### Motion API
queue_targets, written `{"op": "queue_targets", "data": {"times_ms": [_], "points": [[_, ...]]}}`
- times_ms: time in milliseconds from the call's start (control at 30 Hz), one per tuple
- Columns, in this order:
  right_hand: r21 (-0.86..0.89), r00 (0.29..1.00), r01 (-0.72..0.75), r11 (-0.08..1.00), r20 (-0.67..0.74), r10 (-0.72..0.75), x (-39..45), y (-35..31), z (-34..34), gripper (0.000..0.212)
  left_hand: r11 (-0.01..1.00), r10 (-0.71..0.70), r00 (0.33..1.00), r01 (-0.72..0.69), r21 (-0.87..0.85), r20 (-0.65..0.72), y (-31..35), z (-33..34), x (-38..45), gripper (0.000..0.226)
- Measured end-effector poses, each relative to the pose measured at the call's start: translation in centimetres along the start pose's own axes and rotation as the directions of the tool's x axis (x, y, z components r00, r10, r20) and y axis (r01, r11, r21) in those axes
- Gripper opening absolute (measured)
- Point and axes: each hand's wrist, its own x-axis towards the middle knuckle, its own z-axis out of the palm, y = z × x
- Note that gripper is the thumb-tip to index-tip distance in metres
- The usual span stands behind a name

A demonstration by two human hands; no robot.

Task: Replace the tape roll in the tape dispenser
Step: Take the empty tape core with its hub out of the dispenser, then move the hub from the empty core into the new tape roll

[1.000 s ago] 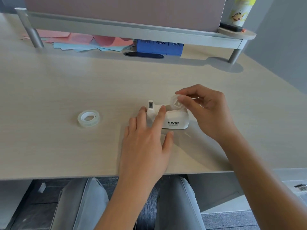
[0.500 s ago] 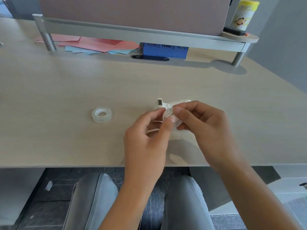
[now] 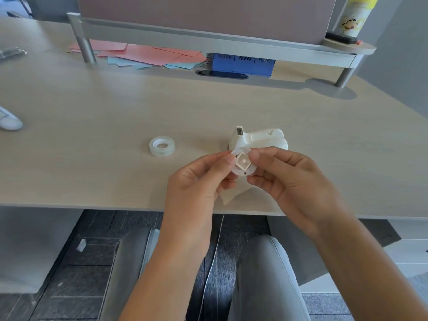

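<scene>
A white tape dispenser (image 3: pixel 259 138) stands on the desk just beyond my hands, its roll slot bare. My left hand (image 3: pixel 199 181) and my right hand (image 3: pixel 284 179) both pinch a small white round spool (image 3: pixel 243 164) with a square hub, held a little above the desk in front of the dispenser. A full roll of clear tape (image 3: pixel 162 145) lies flat on the desk to the left, apart from both hands.
At the back, a raised shelf (image 3: pixel 208 42) on metal legs covers pink and blue papers (image 3: pixel 148 55) and a blue box (image 3: pixel 243 63). A yellow-capped bottle (image 3: pixel 354 15) stands on its right end. A white object (image 3: pixel 9 119) sits at the left edge. The desk's front edge lies under my wrists.
My right hand lifted the spool out of the dispenser and brought it toward me. My left hand left the dispenser and joined in holding the spool.
</scene>
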Motion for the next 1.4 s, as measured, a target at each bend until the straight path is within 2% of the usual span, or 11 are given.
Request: {"op": "queue_targets", "data": {"times_ms": [167, 267, 433, 533, 633, 700, 767, 967, 1067, 1233, 1400], "points": [[0.140, 0.990, -0.141, 0.980, 0.050, 0.135, 0.0, 0.0, 0.4, 0.023, 0.995, -0.017, 1.000, 0.019, -0.095, 0.024, -0.1, 0.0, -0.1, 0.022], [0.145, 0.990, -0.136, 0.980, 0.042, 0.132, -0.2, 0.1, 0.6, 0.015, 0.989, -0.030, 0.999, 0.035, -0.141, 0.041, -0.3, 0.0, -0.1, 0.016], [0.210, 0.986, -0.167, 0.963, 0.045, 0.161, -0.2, 0.3, 0.9, 0.026, 0.980, -0.073, 0.996, 0.081, -0.184, 0.046, 0.0, 0.4, -0.4, 0.012], [0.215, 0.987, -0.160, 0.964, 0.025, 0.158, -0.3, 0.5, 1.1, 0.023, 0.978, -0.091, 0.996, 0.092, -0.189, 0.017, 0.2, 0.5, -0.5, 0.016], [0.087, 0.995, -0.045, 0.995, -0.086, 0.052, -0.7, 0.6, 1.4, 0.022, 0.983, -0.083, 0.995, 0.074, -0.165, -0.050, 0.1, 0.6, -0.6, 0.014], [-0.143, 0.972, 0.099, 0.985, -0.196, -0.126, -0.9, 0.8, 1.4, 0.016, 0.987, -0.079, 0.992, 0.065, -0.145, -0.096, 0.0, 0.7, -0.7, 0.014], [-0.289, 0.943, 0.207, 0.935, -0.197, -0.270, -1.0, 1.1, 1.6, 0.012, 0.991, -0.055, 0.988, 0.037, -0.129, -0.141, -0.2, 0.8, -0.7, 0.015], [-0.423, 0.964, 0.202, 0.883, -0.072, -0.255, -1.2, 1.5, 2.7, 0.014, 0.997, 0.074, 0.982, -0.073, 0.010, -0.176, 0.0, -0.3, 0.0, 0.008], [-0.464, 0.965, 0.200, 0.863, -0.057, -0.254, -0.8, 1.9, 3.2, 0.011, 0.979, 0.134, 0.972, -0.099, 0.180, -0.195, 0.5, -1.2, 0.1, 0.005], [-0.381, 0.980, 0.137, 0.914, -0.085, -0.182, 0.4, 2.4, 4.2, 0.011, 0.802, 0.316, 0.925, -0.142, 0.581, -0.211, 1.2, -3.5, 1.1, 0.005], [-0.410, 0.973, 0.151, 0.899, -0.099, -0.209, 2.3, 2.5, 5.2, 0.010, 0.468, 0.451, 0.882, -0.101, 0.878, -0.139, 1.8, -4.2, 1.6, 0.012]]}}
